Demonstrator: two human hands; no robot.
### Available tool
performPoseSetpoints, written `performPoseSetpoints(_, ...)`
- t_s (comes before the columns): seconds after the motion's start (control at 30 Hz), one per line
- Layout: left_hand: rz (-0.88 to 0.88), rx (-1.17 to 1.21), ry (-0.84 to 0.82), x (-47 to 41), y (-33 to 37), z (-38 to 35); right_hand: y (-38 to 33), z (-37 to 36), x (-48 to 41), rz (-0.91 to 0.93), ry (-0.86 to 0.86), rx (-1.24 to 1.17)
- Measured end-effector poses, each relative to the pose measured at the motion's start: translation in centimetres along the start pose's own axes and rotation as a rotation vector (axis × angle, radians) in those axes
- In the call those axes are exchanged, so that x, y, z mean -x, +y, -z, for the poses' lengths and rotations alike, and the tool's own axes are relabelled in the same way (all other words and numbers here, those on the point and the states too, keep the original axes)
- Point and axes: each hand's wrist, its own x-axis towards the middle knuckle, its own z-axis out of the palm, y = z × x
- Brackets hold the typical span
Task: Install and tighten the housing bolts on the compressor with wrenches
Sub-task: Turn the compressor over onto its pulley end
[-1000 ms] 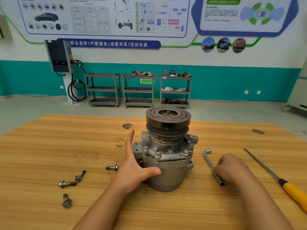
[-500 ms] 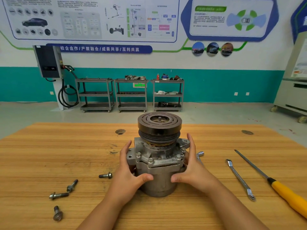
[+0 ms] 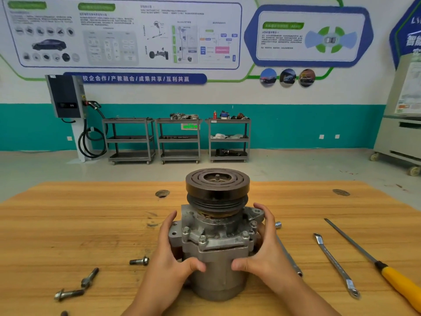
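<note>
Metal compressor (image 3: 216, 238), hands (image 3: 169, 258) gripping its sides

compressor (image 3: 216, 245) was dull cast grey metal, pulley (image 3: 217, 185) dark matt; table (image 3: 68, 224) grainy wood; screwdriver (image 3: 401, 286) handle glossy yellow plastic.

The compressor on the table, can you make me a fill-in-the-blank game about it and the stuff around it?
The compressor stands on a ____ table.
It is gripped by the left hand and the right hand, so by ____ hands.
The screwdriver has a ____ handle.
The loose bolts lie on the compressor's ____ side.
Missing words: wooden, two, yellow, left.
</note>
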Motion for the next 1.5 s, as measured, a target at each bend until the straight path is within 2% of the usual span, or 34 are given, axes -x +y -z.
performPoseSetpoints(0.17,-0.044,-0.018,0.122,0.5,0.9,0.0,-1.4,-0.4,0.6,0.001,0.044,0.003)
performPoseSetpoints(0.4,-0.002,-0.057,0.306,1.2,2.5,-0.2,-3.1,-0.6,0.9,-0.031,0.059,0.044)
performPoseSetpoints(0.6,0.069,-0.12,0.297,0.7,3.5,0.3,-4.0,-0.7,0.7,-0.157,0.067,0.03)
performPoseSetpoints(0.7,0.126,-0.141,0.261,0.5,3.6,0.6,-4.2,-1.0,0.8,-0.292,0.078,-0.008)
performPoseSetpoints(0.83,0.208,-0.198,0.156,0.2,3.5,0.9,-4.0,-1.1,0.8,-0.496,0.053,-0.005)
performPoseSetpoints(0.93,0.247,-0.156,0.09,0.1,3.2,1.4,-3.9,-0.9,0.8,-0.572,0.021,0.007)
performPoseSetpoints(1.17,0.353,-0.175,0.09,0.1,3.1,1.7,-4.3,-0.1,0.3,-0.534,-0.077,0.013)
performPoseSetpoints(1.37,0.252,-0.549,0.145,-0.3,2.3,2.4,-4.6,1.8,0.5,-0.426,-0.227,0.091)
performPoseSetpoints(1.5,0.169,-0.683,0.227,-0.5,2.4,3.0,-3.8,2.3,-0.3,-0.188,-0.058,0.232)
